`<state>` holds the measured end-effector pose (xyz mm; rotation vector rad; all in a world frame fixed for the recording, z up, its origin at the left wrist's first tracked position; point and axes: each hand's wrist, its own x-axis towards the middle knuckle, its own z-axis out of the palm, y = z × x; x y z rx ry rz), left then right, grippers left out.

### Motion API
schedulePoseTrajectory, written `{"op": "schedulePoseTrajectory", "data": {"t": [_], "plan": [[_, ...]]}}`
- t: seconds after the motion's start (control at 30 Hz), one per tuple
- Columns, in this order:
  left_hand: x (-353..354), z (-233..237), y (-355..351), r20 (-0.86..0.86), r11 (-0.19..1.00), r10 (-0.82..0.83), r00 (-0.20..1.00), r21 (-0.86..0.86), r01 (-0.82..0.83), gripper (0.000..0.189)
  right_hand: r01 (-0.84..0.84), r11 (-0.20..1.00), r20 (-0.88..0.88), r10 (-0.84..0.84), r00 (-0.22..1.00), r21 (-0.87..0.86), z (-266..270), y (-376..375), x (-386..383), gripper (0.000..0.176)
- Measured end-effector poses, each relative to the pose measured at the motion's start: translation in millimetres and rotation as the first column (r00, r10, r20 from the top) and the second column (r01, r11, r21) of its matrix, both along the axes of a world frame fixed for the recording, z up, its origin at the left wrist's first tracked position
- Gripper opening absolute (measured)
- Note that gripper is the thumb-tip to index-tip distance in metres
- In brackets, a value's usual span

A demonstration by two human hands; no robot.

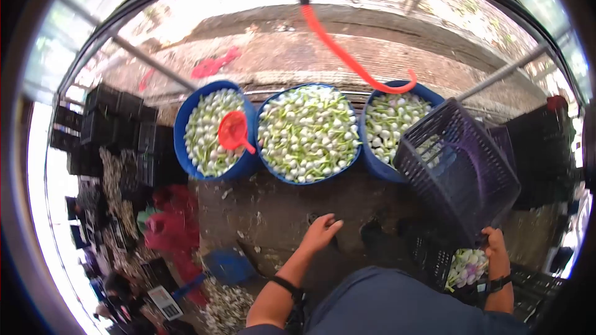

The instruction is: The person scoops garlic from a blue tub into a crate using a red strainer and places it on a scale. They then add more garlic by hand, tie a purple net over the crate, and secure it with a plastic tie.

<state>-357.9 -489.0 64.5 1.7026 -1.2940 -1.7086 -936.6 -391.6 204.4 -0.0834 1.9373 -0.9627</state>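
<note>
My right hand (495, 242) is wrapped around the lower corner of a dark plastic crate (481, 180). The crate is tilted, with its far end up against the right blue tub (377, 162), and no bulbs show inside it. My left hand (323, 232) is held out over the dark floor, fingers loosely stretched and holding nothing. White bulbs with green stems, like garlic or onions, fill the right tub, the middle tub (310, 182) and the left tub (184, 149). A red scoop (233, 130) lies on the bulbs at left. Another black crate beside my right forearm holds more bulbs (465, 268).
A red hose (347, 59) hangs from a pipe and curls over the right tub. Black crates are stacked at left (112, 111) and right (537, 155). Red mesh bags (171, 229), a blue dustpan (228, 267), a scale (164, 303) and scattered peelings (226, 304) lie at left.
</note>
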Motion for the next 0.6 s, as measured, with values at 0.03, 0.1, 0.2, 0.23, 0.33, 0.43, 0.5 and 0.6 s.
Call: {"op": "schedulePoseTrajectory", "data": {"t": [0.03, 0.1, 0.2, 0.23, 0.33, 0.43, 0.5, 0.6], "plan": [[-7.3, 17.3, -8.1, -0.027, 0.999, 0.001, 1.0, -0.039, -0.002, 0.07, -0.055, 0.998, 0.03, 0.056, 0.998, -0.036, 13.6, -15.7, 34.9, 0.025], [-8.2, 36.3, -15.8, -0.04, 0.995, 0.102, 0.994, 0.011, -0.102, 0.072, -0.181, 0.983, 0.076, 0.183, 0.98, -0.026, 27.8, -39.4, 92.4, 0.027], [-0.8, 19.7, -0.6, -0.105, 0.944, 0.321, 0.941, 0.112, -0.31, 0.081, -0.411, 0.909, 0.197, 0.416, 0.888, -0.066, 19.9, -72.8, 155.1, 0.03], [8.9, 39.2, 1.8, -0.199, 0.848, 0.479, 0.855, 0.355, -0.393, 0.084, -0.459, 0.886, 0.243, 0.46, 0.854, -0.066, 12.6, -84.0, 172.4, 0.031], [29.0, 43.1, 38.4, -0.213, 0.595, 0.748, 0.629, 0.635, -0.493, 0.095, -0.659, 0.749, 0.219, 0.655, 0.723, -0.063, -13.2, -119.7, 234.2, 0.035], [49.4, 59.6, 74.2, -0.146, 0.404, 0.9, 0.411, 0.637, -0.656, 0.094, -0.798, 0.584, 0.216, 0.807, 0.55, -0.148, -36.5, -154.6, 298.2, 0.042], [64.3, 66.9, 95.5, -0.122, 0.318, 0.942, 0.312, 0.621, -0.717, 0.096, -0.852, 0.485, 0.187, 0.872, 0.453, -0.197, -57.7, -161.4, 333.8, 0.045], [68.9, 60.8, 124.0, -0.106, 0.168, 0.986, 0.131, 0.626, -0.762, 0.099, -0.884, 0.37, 0.189, 0.926, 0.327, -0.286, -77.9, -164.2, 398.2, 0.049]]}}
